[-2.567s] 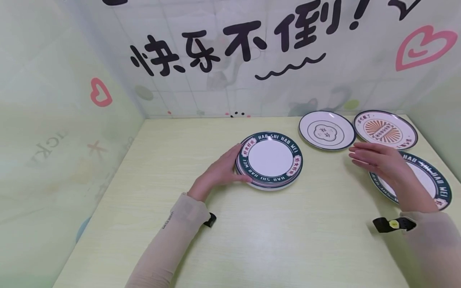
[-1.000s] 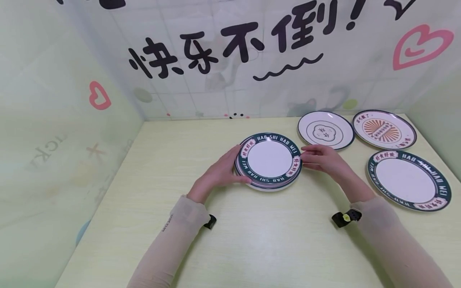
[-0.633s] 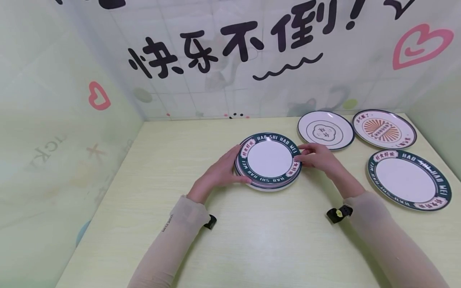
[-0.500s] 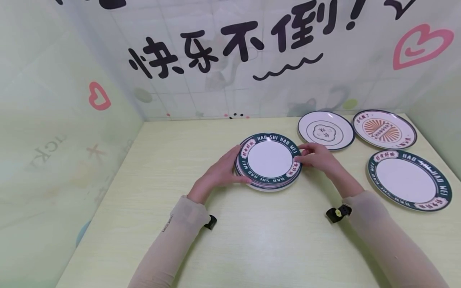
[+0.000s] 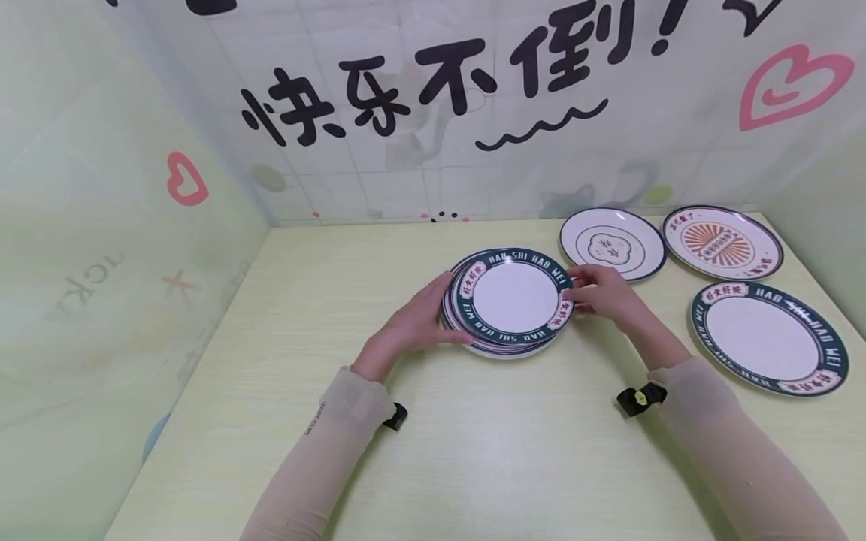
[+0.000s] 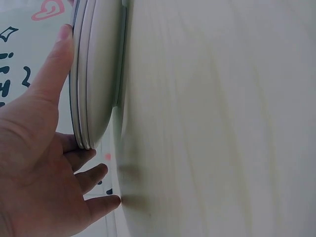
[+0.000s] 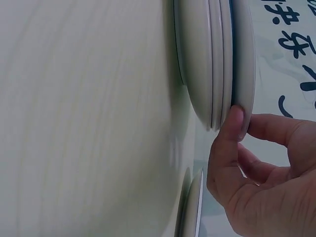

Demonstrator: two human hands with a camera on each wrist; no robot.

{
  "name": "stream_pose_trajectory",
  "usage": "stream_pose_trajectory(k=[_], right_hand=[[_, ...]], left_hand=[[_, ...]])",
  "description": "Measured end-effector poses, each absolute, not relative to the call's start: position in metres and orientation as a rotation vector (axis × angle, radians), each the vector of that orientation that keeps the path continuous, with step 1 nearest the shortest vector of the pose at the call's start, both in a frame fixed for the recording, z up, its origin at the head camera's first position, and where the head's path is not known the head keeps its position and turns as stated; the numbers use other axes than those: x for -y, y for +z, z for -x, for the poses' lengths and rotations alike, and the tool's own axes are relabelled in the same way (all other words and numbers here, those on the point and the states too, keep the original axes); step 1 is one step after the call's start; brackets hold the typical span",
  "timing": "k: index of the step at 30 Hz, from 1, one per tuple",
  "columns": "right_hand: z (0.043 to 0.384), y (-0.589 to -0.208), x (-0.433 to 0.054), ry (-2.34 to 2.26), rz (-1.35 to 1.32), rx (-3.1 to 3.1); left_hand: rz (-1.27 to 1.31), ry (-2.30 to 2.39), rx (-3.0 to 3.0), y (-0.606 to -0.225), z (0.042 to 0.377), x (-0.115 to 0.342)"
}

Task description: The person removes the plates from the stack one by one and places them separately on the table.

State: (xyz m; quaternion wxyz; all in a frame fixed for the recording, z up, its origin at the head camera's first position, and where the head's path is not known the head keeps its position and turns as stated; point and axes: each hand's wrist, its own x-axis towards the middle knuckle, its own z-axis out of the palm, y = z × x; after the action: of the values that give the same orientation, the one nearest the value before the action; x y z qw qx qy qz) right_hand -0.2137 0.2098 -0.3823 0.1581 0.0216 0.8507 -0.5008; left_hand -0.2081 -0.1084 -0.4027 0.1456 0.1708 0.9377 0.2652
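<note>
Top plate [image 5: 512, 297]: over the stack [image 5: 502, 352], off-centre to the right — its right rim lies within the right grip.
Right hand [image 5: 607, 294]: pinches that rim between thumb and finger.
Left hand [image 5: 416, 318]: spread along the stack's left side, touching it.

Soft shadows, dimmer wrist views

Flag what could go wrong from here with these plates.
The right hand pinches the top plate at one edge only, so it might tilt or slip. It sits off-centre over the lower stack, so dragging could shift that stack despite the left hand. The flower-emblem plate lies close by and might get bumped.
</note>
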Motion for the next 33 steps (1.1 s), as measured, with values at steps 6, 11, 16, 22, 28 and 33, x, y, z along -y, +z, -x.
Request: stream_pose_trajectory(k=[6,11,16,22,28,33], right_hand=[[0.212,-0.377,-0.222,-1.490,-0.104,-2.378],[0.208,-0.370,-0.236,-1.549,-0.110,-2.339],[0.205,-0.367,-0.253,-1.541,-0.124,-2.346],[0.198,-0.367,-0.276,-1.538,-0.195,-2.359],[0.189,-0.366,-0.304,-1.519,-0.224,-2.371],[0.181,-0.369,-0.327,-1.497,-0.230,-2.378]], left_hand=[[-0.489,0.762,-2.692,-0.403,0.211,0.109],[-0.499,0.760,-2.694,-0.402,0.211,0.109],[-0.500,0.760,-2.694,-0.401,0.211,0.109],[-0.502,0.762,-2.694,-0.402,0.211,0.110],[-0.501,0.754,-2.698,-0.403,0.211,0.110],[-0.519,0.750,-2.697,-0.404,0.212,0.110]])
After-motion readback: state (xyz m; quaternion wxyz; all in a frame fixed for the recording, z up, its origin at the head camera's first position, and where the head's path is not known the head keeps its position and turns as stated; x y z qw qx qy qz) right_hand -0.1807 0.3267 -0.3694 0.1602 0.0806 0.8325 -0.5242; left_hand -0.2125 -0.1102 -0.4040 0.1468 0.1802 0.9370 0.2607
